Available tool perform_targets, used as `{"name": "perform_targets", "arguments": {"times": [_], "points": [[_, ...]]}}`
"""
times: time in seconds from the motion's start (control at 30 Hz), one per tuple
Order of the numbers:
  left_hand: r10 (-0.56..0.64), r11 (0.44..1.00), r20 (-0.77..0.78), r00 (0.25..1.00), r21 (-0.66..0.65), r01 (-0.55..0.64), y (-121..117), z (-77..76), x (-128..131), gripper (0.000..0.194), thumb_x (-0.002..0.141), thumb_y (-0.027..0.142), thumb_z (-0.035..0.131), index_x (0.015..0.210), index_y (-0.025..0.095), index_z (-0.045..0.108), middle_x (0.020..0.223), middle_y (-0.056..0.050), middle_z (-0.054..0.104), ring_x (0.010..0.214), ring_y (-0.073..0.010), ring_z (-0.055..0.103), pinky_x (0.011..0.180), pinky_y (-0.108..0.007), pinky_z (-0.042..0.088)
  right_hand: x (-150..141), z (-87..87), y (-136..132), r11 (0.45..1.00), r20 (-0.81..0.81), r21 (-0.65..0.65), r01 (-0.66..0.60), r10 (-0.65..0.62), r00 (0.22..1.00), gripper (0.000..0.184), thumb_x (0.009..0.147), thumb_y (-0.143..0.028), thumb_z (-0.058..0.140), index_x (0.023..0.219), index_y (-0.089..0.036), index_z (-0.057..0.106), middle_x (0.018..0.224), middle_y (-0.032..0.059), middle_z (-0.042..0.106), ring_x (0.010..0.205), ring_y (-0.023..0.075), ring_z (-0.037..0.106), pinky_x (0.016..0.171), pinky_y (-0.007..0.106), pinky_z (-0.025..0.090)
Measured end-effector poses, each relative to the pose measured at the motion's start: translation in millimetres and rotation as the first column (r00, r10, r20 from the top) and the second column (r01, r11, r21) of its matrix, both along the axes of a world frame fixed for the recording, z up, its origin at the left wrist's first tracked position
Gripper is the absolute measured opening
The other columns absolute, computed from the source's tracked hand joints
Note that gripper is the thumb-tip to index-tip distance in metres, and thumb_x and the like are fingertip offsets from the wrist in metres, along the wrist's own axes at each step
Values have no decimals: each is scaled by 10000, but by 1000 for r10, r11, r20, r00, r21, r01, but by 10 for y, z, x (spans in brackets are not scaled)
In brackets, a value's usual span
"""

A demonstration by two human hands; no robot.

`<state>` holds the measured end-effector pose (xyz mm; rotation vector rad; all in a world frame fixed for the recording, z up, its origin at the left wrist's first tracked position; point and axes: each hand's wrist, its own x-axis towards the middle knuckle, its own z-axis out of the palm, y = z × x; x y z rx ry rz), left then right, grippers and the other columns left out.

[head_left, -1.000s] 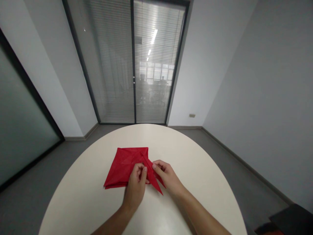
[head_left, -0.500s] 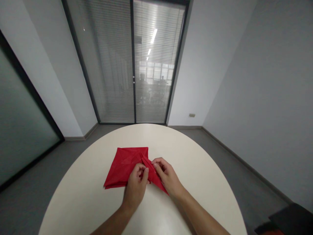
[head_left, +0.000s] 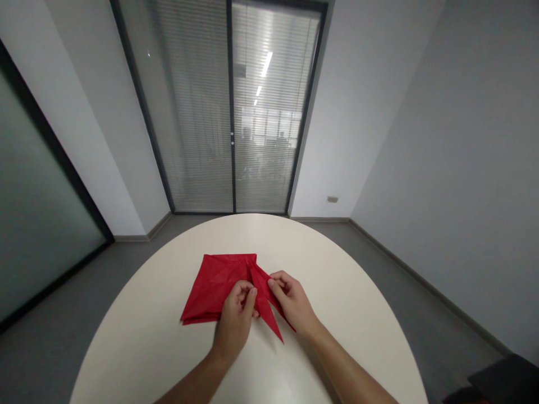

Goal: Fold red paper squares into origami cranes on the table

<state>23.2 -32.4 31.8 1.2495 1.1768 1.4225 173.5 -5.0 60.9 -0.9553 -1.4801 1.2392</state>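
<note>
A thin red cloth [head_left: 206,286], folded into a layered rectangle with creases, lies on the table in front of me. From its right side two narrow pointed flaps hang toward me, a gap between them. My left hand [head_left: 239,307] is closed at the cloth's near right part, thumb and fingers pinching the left flap. My right hand [head_left: 291,300] pinches the outer flap between thumb and fingers, drawn slightly away to the right. Part of the cloth is hidden behind both hands.
The round cream table [head_left: 168,365] has a curved edge on all visible sides. Beyond it stand a glass partition with blinds [head_left: 197,140] and grey walls. A black object [head_left: 505,381], perhaps a chair, is at the lower right on the floor.
My right hand has shifted slightly right with the outer flap. The single bunched flap has parted into two points, the inner one hanging free below my left hand.
</note>
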Motion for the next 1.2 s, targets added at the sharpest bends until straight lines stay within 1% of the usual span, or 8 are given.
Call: {"name": "perform_targets", "arguments": {"times": [0.1,0.2,0.37,0.53,0.7,0.93,1.07,1.2], "points": [[17,1000,-2,1000,-2,-17,3,6,-4,283,920,485,561,913,202,553,643,54,532,551,-125,541,540,-223,456,24,9,12,994,82,81,75,-82,993,342,894,-520,626,916,-188,703,880,58,720,755,192,641,711,319,511],[34,999,3,999,5,-34,16,5,-12,292,906,486,578,912,195,577,636,51,531,536,-126,527,521,-224,442,49,-20,46,986,119,118,118,-131,984,296,828,-472,724,885,-181,722,839,57,722,755,193,641,726,320,507],[121,992,50,991,23,-122,62,1,-41,277,867,461,612,876,184,628,793,-18,640,717,-168,610,679,-266,506,65,-104,87,991,13,18,130,-130,991,331,753,-471,798,861,-169,718,714,35,705,649,173,624,628,295,479],[128,992,116,985,-20,-127,94,6,-65,253,807,405,669,921,186,616,848,-35,673,762,-184,650,708,-285,529,52,-121,91,993,-57,1,121,-121,991,343,788,-499,763,868,-179,670,694,16,697,625,161,619,588,272,455],[153,988,185,971,-33,-150,106,27,-68,286,792,405,681,955,184,599,908,-56,695,853,-209,682,751,-304,545,75,-52,83,972,-56,127,197,-192,980,280,843,-477,709,863,-200,681,966,83,735,909,233,667,807,353,511],[233,972,196,953,-16,-235,119,65,-98,324,760,445,711,924,184,610,926,-69,695,899,-230,682,803,-344,546,108,-12,82,924,3,223,311,-319,948,254,878,-462,668,886,-208,676,885,78,715,830,230,641,757,363,486],[207,978,260,943,-56,-199,90,108,-107,351,739,429,746,941,184,595,911,-51,687,854,-209,678,762,-317,545,67,-14,74,913,-159,202,355,-327,932,237,870,-442,687,902,-230,587,891,53,686,840,212,628,769,349,485],[137,988,430,892,-126,-91,73,127,-75,379,692,396,801,924,193,580,864,-9,684,766,-158,669,697,-256,535,56,-10,46,900,-254,244,361,-300,920,229,904,-420,651,871,-248,503,942,50,660,856,196,613,779,343,488]]}}
